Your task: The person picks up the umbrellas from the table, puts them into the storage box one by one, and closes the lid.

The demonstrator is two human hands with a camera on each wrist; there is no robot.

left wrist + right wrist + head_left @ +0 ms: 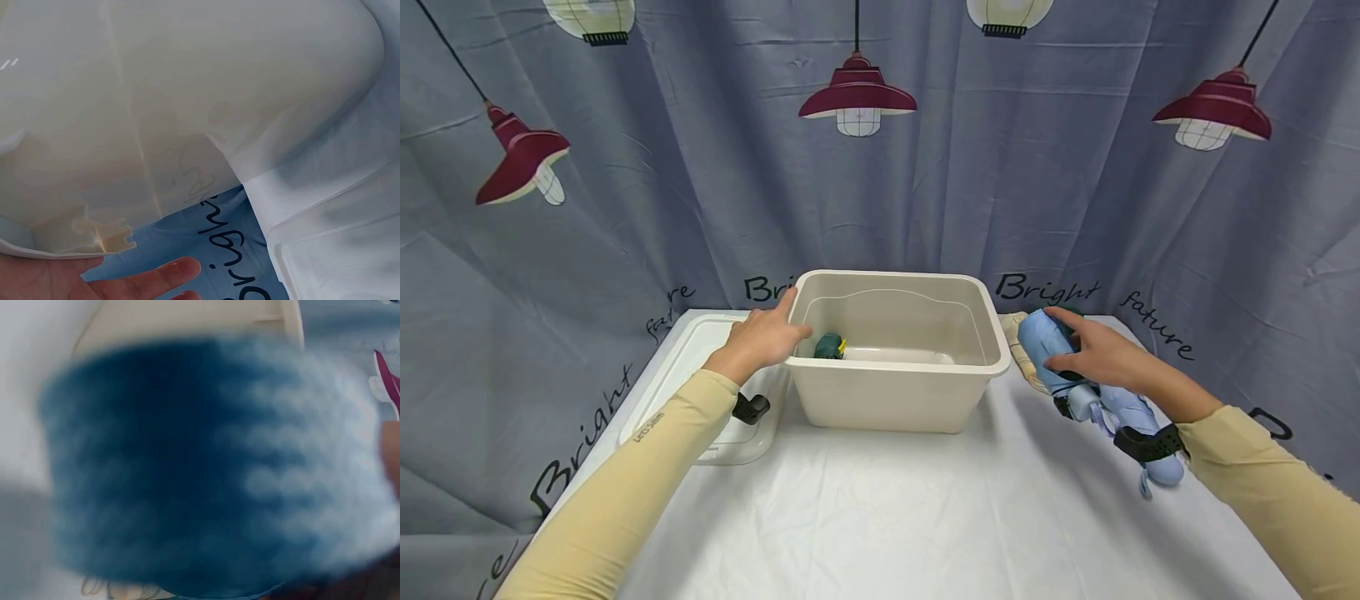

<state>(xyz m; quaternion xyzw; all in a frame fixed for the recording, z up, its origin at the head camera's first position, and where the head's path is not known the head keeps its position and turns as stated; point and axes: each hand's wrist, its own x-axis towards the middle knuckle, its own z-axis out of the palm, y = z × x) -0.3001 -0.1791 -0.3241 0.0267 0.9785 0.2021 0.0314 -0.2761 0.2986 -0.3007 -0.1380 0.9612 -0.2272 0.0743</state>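
Observation:
My left hand (763, 337) rests on the left rim of a cream plastic bin (887, 396), its thumb over the inside. In the left wrist view its fingers (153, 282) stretch out straight below the rim. At the bin's right, my right hand (1108, 358) grips a light-blue rolled bundle (1041, 340) between thumb and fingers. The right wrist view shows this bundle (206, 462) close up, ribbed and blurred, hiding most of the hand. Inside the bin, at its left end, lies a small dark-green object (830, 346) with a yellow bit.
A white lid (730, 450) lies flat left of the bin, partly under my left arm. Beneath and beside my right hand are a beige folded cloth (1022, 367) and a light-blue item with a dangling strap (1165, 471). A grey-blue curtain (880, 192) hangs behind the white-covered table (925, 517).

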